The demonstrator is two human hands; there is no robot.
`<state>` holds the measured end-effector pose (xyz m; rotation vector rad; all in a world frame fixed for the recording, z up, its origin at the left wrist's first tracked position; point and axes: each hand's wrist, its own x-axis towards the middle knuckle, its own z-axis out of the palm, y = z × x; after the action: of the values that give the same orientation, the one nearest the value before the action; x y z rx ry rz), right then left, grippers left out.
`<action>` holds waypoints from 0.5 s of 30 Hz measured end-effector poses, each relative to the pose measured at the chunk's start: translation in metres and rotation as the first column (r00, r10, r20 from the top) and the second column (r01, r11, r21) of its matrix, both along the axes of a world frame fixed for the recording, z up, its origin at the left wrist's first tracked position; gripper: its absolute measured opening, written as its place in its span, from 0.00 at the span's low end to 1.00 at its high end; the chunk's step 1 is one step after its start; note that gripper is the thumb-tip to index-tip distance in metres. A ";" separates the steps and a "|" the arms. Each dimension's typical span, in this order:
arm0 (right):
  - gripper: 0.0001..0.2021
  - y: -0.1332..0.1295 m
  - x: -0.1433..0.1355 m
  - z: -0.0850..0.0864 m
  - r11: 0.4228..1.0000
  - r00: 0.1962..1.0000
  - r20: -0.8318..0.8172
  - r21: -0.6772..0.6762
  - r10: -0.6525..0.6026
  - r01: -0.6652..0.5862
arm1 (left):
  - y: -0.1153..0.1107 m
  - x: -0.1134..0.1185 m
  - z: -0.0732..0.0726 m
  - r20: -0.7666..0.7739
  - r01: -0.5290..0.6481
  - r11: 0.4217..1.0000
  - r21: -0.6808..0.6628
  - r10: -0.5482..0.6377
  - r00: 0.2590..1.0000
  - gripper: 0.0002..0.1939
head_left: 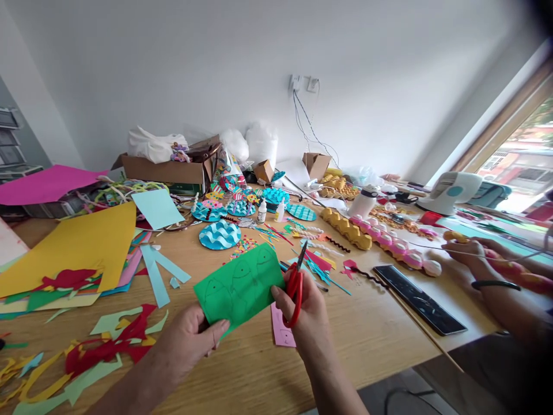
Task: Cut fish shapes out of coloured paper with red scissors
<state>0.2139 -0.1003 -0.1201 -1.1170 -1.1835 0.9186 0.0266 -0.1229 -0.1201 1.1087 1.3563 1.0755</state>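
A green sheet of paper [240, 282] with fish shapes drawn on it in pencil is held up over the wooden table. Its lower left corner is pinched between the thumb and fingers of my left hand [201, 331]. My right hand [309, 314] is closed on a pair of scissors [294, 291] with red handles, blades pointing up and together. The thumb of that hand also presses on the sheet's right edge. Below the sheet, a pink piece of paper [283, 329] with a drawn fish lies partly hidden on the table.
Coloured paper scraps [108, 346] and a yellow sheet [82, 248] lie to the left. Blue wavy paper discs [219, 234] and glue bottles [262, 211] stand beyond. At right are a black phone-like slab [419, 298], painted egg-carton strips [391, 245] and another person's hands [470, 259].
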 end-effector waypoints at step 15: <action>0.15 -0.010 -0.025 0.011 0.994 0.986 -0.150 -0.073 0.070 -0.082 | -0.007 -0.013 0.015 0.036 -0.122 0.988 0.097 0.119 0.992 0.10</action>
<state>0.1894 -0.1103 -0.1089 -1.0539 -1.0824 1.0960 0.0132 -0.1298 -0.1050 1.0889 1.3729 1.2538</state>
